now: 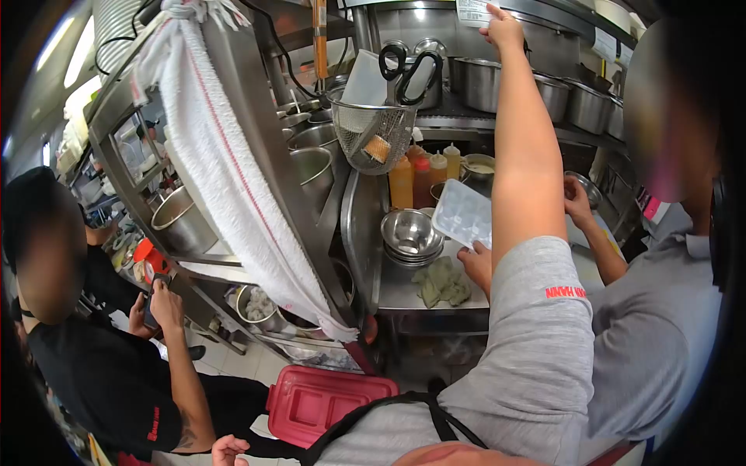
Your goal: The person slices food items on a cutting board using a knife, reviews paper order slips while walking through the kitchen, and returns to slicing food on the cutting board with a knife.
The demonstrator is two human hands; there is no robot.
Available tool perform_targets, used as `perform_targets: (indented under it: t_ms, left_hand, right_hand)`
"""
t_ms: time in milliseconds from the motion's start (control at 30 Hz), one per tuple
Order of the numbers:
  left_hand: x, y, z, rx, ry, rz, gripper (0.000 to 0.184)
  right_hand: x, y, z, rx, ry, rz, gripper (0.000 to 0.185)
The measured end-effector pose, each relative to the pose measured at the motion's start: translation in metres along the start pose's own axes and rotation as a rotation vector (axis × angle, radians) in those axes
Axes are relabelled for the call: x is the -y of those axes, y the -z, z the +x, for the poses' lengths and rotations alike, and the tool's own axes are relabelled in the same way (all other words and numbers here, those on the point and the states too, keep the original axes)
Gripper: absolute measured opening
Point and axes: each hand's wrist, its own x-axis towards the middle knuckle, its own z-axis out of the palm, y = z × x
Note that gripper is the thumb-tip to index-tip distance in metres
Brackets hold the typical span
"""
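Observation:
My right arm stretches up across the middle, and my right hand (505,29) is at a printed paper slip (471,12) hanging from the metal rail. Its index finger and thumb are apart at the slip's lower right corner; a firm grip does not show. Low at the left, my left hand (229,450) is partly cut off by the bottom edge, its fingers loosely bent and nothing visible in them. Beyond my raised arm, a co-worker's hand (476,264) holds a clear plastic tray (464,215) with moulded hollows. That co-worker's other hand (576,200) is right of my arm.
A wire strainer basket (373,128) with black-handled scissors (406,74) hangs ahead. Sauce bottles (420,182), stacked steel bowls (412,234) and a green cloth (440,283) sit on the counter. A white towel (221,171) drapes the shelf frame. A red lidded bin (330,400) stands below; another person (101,365) stands left.

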Motion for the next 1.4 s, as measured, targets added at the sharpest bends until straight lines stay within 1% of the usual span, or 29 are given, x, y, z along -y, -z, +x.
perform_targets:
  t_ms: [100, 133, 233, 267, 367, 400, 433, 467, 500, 567, 600, 633, 667, 700, 733, 767, 800, 833, 900, 1000, 1033, 1100, 1133, 1200, 1233, 1267, 1300, 1333, 1400]
  left_hand:
    - [0.001, -0.006, 0.015, 0.012, 0.035, 0.014, 0.037]
    - [0.002, -0.008, 0.02, 0.012, 0.021, 0.012, 0.037]
    - [-0.002, -0.016, 0.031, 0.002, 0.046, 0.003, 0.035]
    - [-0.004, -0.018, 0.034, -0.002, 0.057, 0.0, 0.035]
    - [-0.001, -0.017, 0.036, 0.0, 0.057, -0.003, 0.033]
    - [0.0, -0.017, 0.035, -0.008, 0.056, -0.016, 0.033]
    - [0.002, -0.016, 0.032, -0.017, 0.057, -0.029, 0.033]
    - [0.014, -0.008, 0.027, 0.002, 0.102, -0.046, 0.033]
    - [0.025, -0.006, 0.029, -0.086, 0.06, -0.028, 0.024]
    - [0.035, -0.008, 0.026, -0.331, 0.008, 0.025, 0.016]
    - [0.018, -0.01, 0.025, -0.375, 0.101, 0.056, 0.012]
    - [0.02, -0.004, 0.02, -0.392, 0.169, -0.043, 0.009]
    - [0.016, -0.008, 0.019, -0.451, 0.17, -0.146, 0.005]
    - [0.021, 0.002, 0.012, -0.372, 0.177, -0.07, 0.003]
    - [0.017, 0.006, 0.003, -0.376, 0.269, -0.088, 0.005]
    - [0.028, 0.016, -0.008, -0.306, 0.236, -0.132, 0.006]
    - [0.03, 0.019, -0.019, -0.337, 0.205, -0.18, 0.006]
    - [0.03, 0.03, -0.034, -0.279, 0.251, -0.212, 0.007]
    - [0.051, 0.062, -0.066, -0.288, 0.271, -0.252, 0.01]
    - [0.088, 0.113, -0.127, -0.314, 0.294, -0.359, 0.011]
    - [0.101, 0.132, -0.148, -0.355, 0.315, -0.368, 0.012]
    - [0.105, 0.187, -0.187, -0.467, 0.347, -0.29, 0.017]
    - [0.101, 0.206, -0.206, -0.543, 0.364, -0.218, 0.021]
    - [0.096, 0.245, -0.239, -0.637, 0.416, -0.189, 0.031]
    - [0.092, 0.263, -0.25, -0.7, 0.443, -0.282, 0.031]
    - [0.086, 0.279, -0.258, -0.763, 0.469, -0.372, 0.032]
    - [0.085, 0.293, -0.266, -0.825, 0.495, -0.466, 0.033]
    - [0.093, 0.306, -0.273, -0.774, 0.475, -0.479, 0.042]
    - [0.109, 0.328, -0.267, -0.702, 0.416, -0.648, 0.05]
  right_hand:
    - [0.021, 0.01, 0.001, 0.108, -0.041, 0.005, 0.045]
    - [0.033, 0.018, 0.009, 0.196, -0.191, 0.075, 0.04]
    - [-0.011, -0.029, 0.055, 0.276, 0.188, -0.331, 0.034]
    - [-0.001, -0.033, 0.055, 0.189, -0.178, 0.282, 0.029]
    - [0.013, -0.021, 0.068, 0.831, 0.276, -0.979, 0.033]
    - [0.035, 0.007, 0.042, 0.564, 0.1, -0.685, 0.036]
    - [0.066, 0.04, 0.012, 0.286, 0.015, -0.332, 0.038]
    - [0.085, 0.054, -0.004, 0.094, -0.323, 0.245, 0.039]
    - [0.079, 0.051, -0.021, -0.259, -0.068, -0.016, 0.043]
    - [0.138, 0.093, -0.061, -0.172, -0.326, 0.706, 0.041]
    - [0.147, 0.11, -0.075, -0.066, -0.32, 0.896, 0.039]
    - [0.155, 0.129, -0.089, 0.045, -0.334, 1.076, 0.038]
    - [0.174, 0.139, -0.107, 0.094, -0.253, 1.105, 0.032]
    - [0.198, 0.152, -0.128, 0.086, -0.089, 1.045, 0.028]
    - [0.223, 0.168, -0.144, 0.022, 0.108, 0.96, 0.026]
    - [0.252, 0.183, -0.159, -0.071, 0.304, 0.901, 0.027]
    - [0.281, 0.195, -0.173, -0.146, 0.44, 0.903, 0.031]
    - [0.302, 0.214, -0.188, -0.195, 0.501, 0.957, 0.036]
    - [0.355, 0.249, -0.227, -0.163, 0.618, 0.93, 0.033]
    - [0.407, 0.276, -0.287, 0.226, 0.491, 1.783, 0.024]
    - [0.43, 0.29, -0.307, 0.325, 0.505, 1.765, 0.023]
    - [0.452, 0.31, -0.352, 0.725, 0.443, 1.929, 0.02]
    - [0.471, 0.307, -0.387, 0.752, 0.271, 1.99, 0.021]
    - [0.568, 0.317, -0.437, 0.774, 0.218, 2.047, 0.026]
    - [0.606, 0.31, -0.464, 0.929, 0.292, 1.902, 0.014]
    - [0.661, 0.337, -0.509, 0.938, -0.316, 1.734, 0.032]
    - [0.717, 0.356, -0.52, 1.248, -0.201, 1.695, 0.05]
    - [0.768, 0.371, -0.54, 1.347, -0.003, 1.875, 0.052]
    - [0.841, 0.399, -0.588, 1.538, 0.438, 1.979, 0.056]
